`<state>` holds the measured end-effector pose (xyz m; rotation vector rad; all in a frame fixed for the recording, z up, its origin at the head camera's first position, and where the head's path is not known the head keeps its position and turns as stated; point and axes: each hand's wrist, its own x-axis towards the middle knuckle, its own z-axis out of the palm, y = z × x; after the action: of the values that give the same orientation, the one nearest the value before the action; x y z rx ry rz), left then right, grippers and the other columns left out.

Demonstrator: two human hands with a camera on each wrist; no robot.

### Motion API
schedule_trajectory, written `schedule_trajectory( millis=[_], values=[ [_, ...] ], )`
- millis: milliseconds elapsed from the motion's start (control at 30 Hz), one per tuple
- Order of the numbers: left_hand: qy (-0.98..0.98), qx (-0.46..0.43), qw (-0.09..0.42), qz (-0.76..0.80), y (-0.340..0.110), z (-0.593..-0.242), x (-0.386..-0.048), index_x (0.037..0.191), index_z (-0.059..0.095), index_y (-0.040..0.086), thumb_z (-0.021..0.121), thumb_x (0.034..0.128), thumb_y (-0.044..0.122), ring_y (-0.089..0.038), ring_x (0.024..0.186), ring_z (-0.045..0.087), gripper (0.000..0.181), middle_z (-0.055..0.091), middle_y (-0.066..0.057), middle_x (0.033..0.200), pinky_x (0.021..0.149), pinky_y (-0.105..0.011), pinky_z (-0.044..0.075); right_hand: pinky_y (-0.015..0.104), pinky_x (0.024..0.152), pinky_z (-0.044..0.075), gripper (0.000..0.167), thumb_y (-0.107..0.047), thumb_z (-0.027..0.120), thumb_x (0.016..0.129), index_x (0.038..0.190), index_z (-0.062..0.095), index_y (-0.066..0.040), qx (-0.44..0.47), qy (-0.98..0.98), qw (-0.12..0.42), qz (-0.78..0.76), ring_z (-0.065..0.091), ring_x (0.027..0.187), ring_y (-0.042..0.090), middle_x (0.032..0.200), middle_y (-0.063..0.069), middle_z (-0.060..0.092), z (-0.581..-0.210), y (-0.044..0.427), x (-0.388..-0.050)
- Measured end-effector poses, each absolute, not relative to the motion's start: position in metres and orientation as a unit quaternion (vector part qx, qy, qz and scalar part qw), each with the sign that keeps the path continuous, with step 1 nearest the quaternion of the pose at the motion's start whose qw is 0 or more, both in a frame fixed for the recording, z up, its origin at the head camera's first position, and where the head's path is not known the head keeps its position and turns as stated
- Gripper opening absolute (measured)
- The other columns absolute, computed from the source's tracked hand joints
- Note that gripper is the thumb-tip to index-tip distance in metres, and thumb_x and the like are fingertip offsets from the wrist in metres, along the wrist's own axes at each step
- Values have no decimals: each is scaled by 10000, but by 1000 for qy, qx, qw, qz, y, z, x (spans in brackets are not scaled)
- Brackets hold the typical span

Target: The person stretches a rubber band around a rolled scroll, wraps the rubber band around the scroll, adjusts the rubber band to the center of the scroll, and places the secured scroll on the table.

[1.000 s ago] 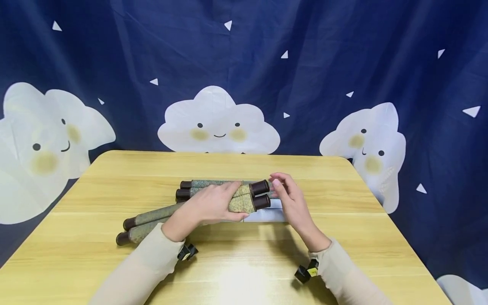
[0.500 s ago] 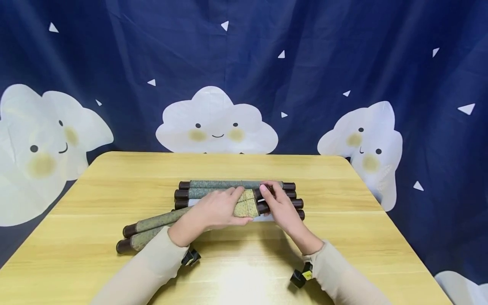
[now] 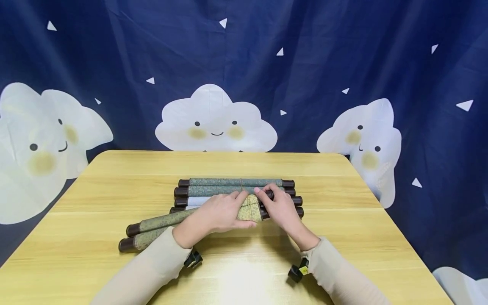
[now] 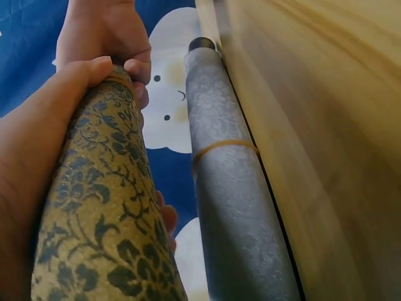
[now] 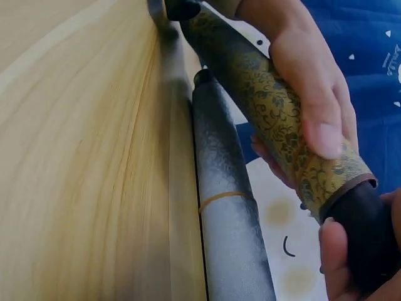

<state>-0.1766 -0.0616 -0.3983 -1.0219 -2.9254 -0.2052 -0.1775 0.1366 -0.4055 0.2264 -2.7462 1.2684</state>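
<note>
A yellow-green floral scroll (image 3: pixel 162 221), rolled from both ends into two rolls with dark brown end knobs, lies tilted across the near side of the other scrolls. My left hand (image 3: pixel 219 212) grips it from above near its right end, thumb on the near side. At that end my right hand (image 3: pixel 281 208) pinches a dark knob (image 5: pixel 360 235) between thumb and fingers. A thin band circles the scroll close to the left fingertips. Beneath and behind it lies a silver-white scroll (image 4: pixel 225 188) with an orange band, partly hidden by both hands.
Farthest back on the wooden table (image 3: pixel 343 237), a blue-green double-rolled scroll (image 3: pixel 213 182) lies parallel to the silver one, a band round its middle. A dark blue curtain (image 3: pixel 244 42) with smiling clouds hangs behind the table.
My right hand has come in from the right and taken hold of a knob at the yellow-green scroll's end. That end has come down and toward me slightly, with my left hand still on it.
</note>
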Motion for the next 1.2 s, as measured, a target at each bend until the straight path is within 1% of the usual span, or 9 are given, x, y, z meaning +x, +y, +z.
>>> schedule_trajectory(
  millis=[67, 200, 300, 433, 467, 667, 800, 933, 1200],
  values=[
    [-940, -331, 21, -77, -62, -398, -176, 1463, 390, 86, 411, 808, 835, -355, 983, 664, 996, 550, -200, 1346, 834, -456, 555, 330, 546, 402, 439, -587, 498, 959, 1001, 645, -176, 86, -902, 77, 415, 458, 526, 184, 604, 6, 507, -406, 136, -177],
    [-931, -347, 52, -101, -62, -397, -175, 1498, 364, 113, 348, 789, 860, -321, 1043, 647, 1030, 548, -148, 1341, 824, -439, 558, 340, 583, 438, 289, -467, 525, 994, 948, 661, -216, 110, -899, 126, 404, 531, 598, 153, 719, -30, 613, -408, 133, -173],
    [-922, -360, 76, -120, -61, -396, -173, 1511, 348, 91, 389, 801, 831, -292, 1125, 611, 1027, 550, -114, 1343, 862, -417, 547, 360, 640, 469, 257, -429, 534, 1000, 943, 676, -223, 121, -898, 153, 395, 589, 696, 147, 840, -41, 671, -407, 131, -170],
    [-917, -366, 84, -134, -58, -394, -171, 1519, 321, 39, 448, 819, 795, -318, 1237, 539, 1038, 505, -140, 1421, 964, -438, 493, 365, 655, 474, 245, -393, 537, 1005, 931, 680, -209, 132, -900, 176, 377, 603, 740, 151, 870, -34, 674, -405, 128, -169],
    [-917, -367, 83, -135, -58, -394, -171, 1515, 327, 37, 462, 825, 784, -324, 1235, 540, 1026, 508, -146, 1419, 962, -443, 494, 358, 641, 469, 239, -379, 538, 1006, 917, 674, -204, 135, -902, 180, 369, 594, 726, 149, 862, -33, 666, -405, 128, -169],
    [-919, -368, 85, -114, -57, -394, -170, 1434, 467, 31, 531, 859, 715, -340, 1170, 587, 896, 584, -175, 1321, 929, -454, 514, 338, 603, 457, 178, -288, 570, 989, 859, 652, -199, 143, -911, 189, 337, 559, 660, 139, 847, -19, 663, -404, 132, -171],
    [-921, -361, 97, -111, -58, -394, -171, 1385, 524, 23, 559, 849, 706, -325, 1150, 600, 869, 613, -165, 1278, 924, -439, 518, 377, 657, 507, 174, -276, 580, 983, 860, 677, -200, 143, -910, 198, 335, 631, 734, 162, 889, -6, 699, -401, 137, -175],
    [-923, -353, 106, -110, -58, -393, -172, 1360, 544, 21, 563, 845, 708, -327, 1127, 612, 859, 625, -166, 1256, 901, -441, 530, 409, 694, 523, 186, -288, 573, 984, 879, 696, -197, 136, -912, 193, 335, 661, 804, 191, 915, -8, 707, -399, 142, -179],
    [-931, -330, 99, -122, -58, -392, -172, 1376, 532, 61, 590, 854, 671, -334, 1150, 596, 805, 613, -141, 1285, 898, -464, 528, 414, 703, 517, 231, -333, 590, 981, 901, 722, -161, 124, -911, 183, 348, 626, 746, 191, 863, 4, 675, -392, 152, -184]
  ],
)
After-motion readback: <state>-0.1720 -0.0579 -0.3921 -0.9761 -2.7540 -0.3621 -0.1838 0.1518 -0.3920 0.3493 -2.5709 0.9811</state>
